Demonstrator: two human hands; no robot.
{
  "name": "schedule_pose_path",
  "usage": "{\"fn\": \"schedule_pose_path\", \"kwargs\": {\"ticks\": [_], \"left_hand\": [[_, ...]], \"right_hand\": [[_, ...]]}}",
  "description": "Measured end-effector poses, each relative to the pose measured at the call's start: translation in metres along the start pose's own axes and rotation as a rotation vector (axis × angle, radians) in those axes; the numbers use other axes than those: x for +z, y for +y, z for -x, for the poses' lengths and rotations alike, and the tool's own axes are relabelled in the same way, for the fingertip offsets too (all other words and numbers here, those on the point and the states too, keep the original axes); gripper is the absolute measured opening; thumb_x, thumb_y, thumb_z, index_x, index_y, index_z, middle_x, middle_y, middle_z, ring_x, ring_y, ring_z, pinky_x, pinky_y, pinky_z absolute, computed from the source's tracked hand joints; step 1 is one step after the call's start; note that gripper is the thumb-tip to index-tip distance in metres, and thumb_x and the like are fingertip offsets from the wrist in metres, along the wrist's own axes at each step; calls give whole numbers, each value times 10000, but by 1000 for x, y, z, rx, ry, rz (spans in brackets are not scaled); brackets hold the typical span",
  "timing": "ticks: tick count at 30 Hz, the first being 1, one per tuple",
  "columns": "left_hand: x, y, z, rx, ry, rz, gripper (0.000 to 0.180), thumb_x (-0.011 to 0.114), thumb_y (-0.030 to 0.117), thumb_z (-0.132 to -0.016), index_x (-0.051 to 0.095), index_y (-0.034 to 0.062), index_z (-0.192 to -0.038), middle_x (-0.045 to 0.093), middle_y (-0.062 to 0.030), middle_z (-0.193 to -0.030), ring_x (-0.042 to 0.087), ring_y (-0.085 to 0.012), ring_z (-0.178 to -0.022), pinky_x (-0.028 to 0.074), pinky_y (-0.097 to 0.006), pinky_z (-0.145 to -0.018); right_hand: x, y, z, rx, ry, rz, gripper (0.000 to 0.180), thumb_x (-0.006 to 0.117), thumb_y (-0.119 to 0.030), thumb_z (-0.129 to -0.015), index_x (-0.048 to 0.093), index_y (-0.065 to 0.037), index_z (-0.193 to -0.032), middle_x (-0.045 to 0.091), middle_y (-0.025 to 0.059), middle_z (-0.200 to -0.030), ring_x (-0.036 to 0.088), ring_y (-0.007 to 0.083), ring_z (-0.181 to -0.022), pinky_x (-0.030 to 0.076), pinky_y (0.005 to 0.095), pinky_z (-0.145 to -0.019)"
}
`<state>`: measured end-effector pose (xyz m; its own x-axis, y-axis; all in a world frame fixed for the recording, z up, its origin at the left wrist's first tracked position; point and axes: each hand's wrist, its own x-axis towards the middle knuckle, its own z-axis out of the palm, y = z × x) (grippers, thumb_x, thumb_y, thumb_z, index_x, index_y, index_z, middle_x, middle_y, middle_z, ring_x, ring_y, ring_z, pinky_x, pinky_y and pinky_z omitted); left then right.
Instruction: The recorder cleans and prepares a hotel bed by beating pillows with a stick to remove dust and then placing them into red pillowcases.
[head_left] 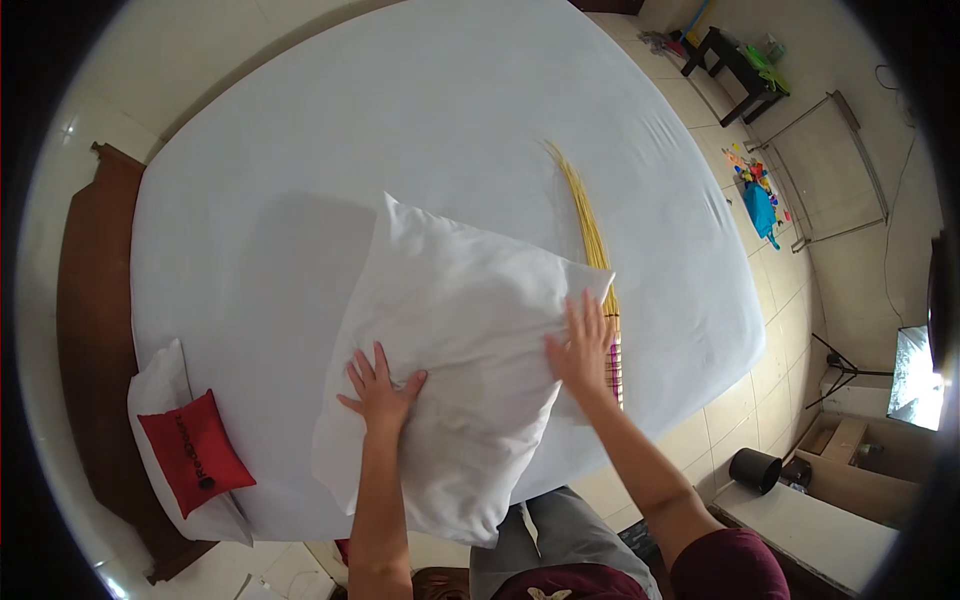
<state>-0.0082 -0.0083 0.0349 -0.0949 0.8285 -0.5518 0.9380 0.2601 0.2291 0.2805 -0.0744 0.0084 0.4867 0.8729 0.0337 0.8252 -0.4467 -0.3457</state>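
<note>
A plump white pillow [465, 320] fills the middle of the frame, lying at a slant on the white-sheeted bed [300, 130] with one corner pointing up and its bottom end reaching the lower centre. The left hand [383, 400] rests on the pillow's left part, fingers fanned wide and the thumb stretched out — it is open and grips nothing. The right hand [578, 348] lies along the pillow's right edge, also open with fingers extended, the palm turned down against the cloth.

Right of centre, a yellow broom [580, 205] lies on the sheet, its bristles running toward the top of the frame (the pillow's right corner overlaps them) and its banded handle just beside the right hand — whether the fingers touch it, I cannot tell. At the lower left, a red cushion [198, 455] leans on a second white pillow [158, 385], near the brown headboard [92, 350]
</note>
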Motion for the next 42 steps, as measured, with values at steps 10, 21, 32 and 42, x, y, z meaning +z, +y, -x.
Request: {"fn": "schedule_pose_path", "kwargs": {"ticks": [10, 21, 32, 42], "left_hand": [[102, -81, 182, 201, 94, -239, 1010, 672, 621, -561, 239, 236, -1388, 58, -150, -1467, 43, -388, -1337, 53, -737, -889], [90, -140, 222, -43, 64, -32, 855, 460, 667, -734, 194, 204, -1403, 61, -119, -1471, 41, -333, -1348, 7, -693, -944], [198, -276, 326, -862, 634, 672, 612, 215, 474, -927, 78, 137, -1419, 22, -73, -1483, 49, -282, -1356, 71, -572, -1018], [278, -199, 434, -1271, 461, 872, 639, 191, 514, -918, 56, 138, -1418, 19, -77, -1481, 39, -280, -1356, 126, -497, -1052]], "right_hand": [[12, 51, 54, 234, 155, 60, 453, 583, -117, -740, 446, -70, -1170, 424, 157, -1218, 431, 348, -1068, 386, 441, -844], [-81, 57, 125, 284, -127, -659, 417, 542, -205, -847, 374, -44, -1192, 584, 146, -778, 581, 254, -645, 456, 358, -576], [-136, 13, 223, -717, -1243, -199, 464, 560, -326, -811, 383, -90, -1170, 597, 223, -820, 589, 385, -783, 453, 459, -693], [-109, 17, 209, -845, -1442, 137, 417, 554, -338, -809, 404, -81, -1101, 594, 216, -808, 594, 356, -775, 458, 433, -684]]}}
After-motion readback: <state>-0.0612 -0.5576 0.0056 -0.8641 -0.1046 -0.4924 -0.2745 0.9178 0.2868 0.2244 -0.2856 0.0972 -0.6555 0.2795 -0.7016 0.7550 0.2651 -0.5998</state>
